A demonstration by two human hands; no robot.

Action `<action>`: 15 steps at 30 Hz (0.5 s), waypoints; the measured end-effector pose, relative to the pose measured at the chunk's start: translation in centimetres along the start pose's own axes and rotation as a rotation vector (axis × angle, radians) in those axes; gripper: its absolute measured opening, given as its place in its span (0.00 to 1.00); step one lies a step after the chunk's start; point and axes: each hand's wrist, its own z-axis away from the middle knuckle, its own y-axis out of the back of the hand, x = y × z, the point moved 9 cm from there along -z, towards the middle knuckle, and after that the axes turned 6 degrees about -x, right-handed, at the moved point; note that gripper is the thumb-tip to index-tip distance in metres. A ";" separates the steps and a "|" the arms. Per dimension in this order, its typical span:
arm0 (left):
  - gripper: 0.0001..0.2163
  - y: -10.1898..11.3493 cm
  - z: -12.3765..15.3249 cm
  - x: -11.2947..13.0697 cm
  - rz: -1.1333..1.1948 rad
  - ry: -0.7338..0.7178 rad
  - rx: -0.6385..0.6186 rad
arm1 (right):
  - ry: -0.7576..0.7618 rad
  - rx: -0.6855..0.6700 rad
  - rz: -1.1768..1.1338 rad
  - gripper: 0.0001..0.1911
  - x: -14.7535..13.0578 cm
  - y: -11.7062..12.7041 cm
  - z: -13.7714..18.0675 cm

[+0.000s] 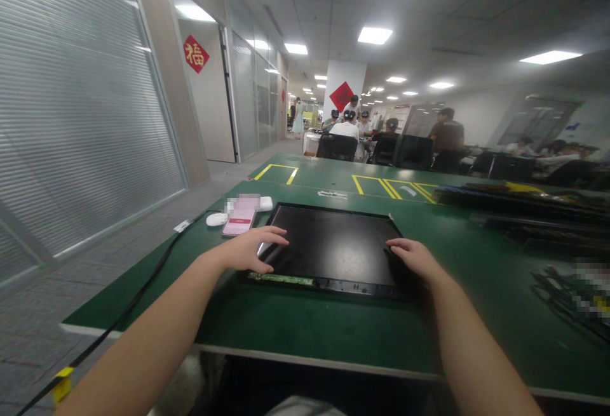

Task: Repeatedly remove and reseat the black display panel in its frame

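Observation:
A flat black display panel (333, 241) in a thin dark frame lies on the green table in front of me. Along its near edge runs a narrow green circuit board (281, 279), at the left part. My left hand (250, 248) is at the panel's left edge, thumb and fingers spread apart, fingertips over the dark surface. At the opposite edge is my right hand (415, 258), its fingers stretched inward over the frame; its thumb is hidden. Neither hand visibly grips anything, and whether the fingertips touch the panel is unclear.
A phone (238, 220) and a white mouse-like object (216, 219) lie behind my left hand. A black strap (143, 289) crosses the table's left edge. Dark stacked strips (524, 197) and a cable bundle (567, 289) occupy the right side. Several people sit at tables beyond.

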 end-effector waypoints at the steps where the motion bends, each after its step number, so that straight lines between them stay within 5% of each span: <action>1: 0.28 0.0 0.0 0.1 0.003 0.003 -0.002 | 0.001 0.002 0.003 0.16 -0.1 0.0 0.0; 10: 0.27 0.0 0.0 -0.9 0.029 0.055 0.010 | -0.012 0.040 0.018 0.15 -0.4 0.5 0.3; 15: 0.20 0.3 -0.4 -3.7 -0.044 0.226 0.155 | -0.049 0.167 0.039 0.17 0.2 1.9 0.3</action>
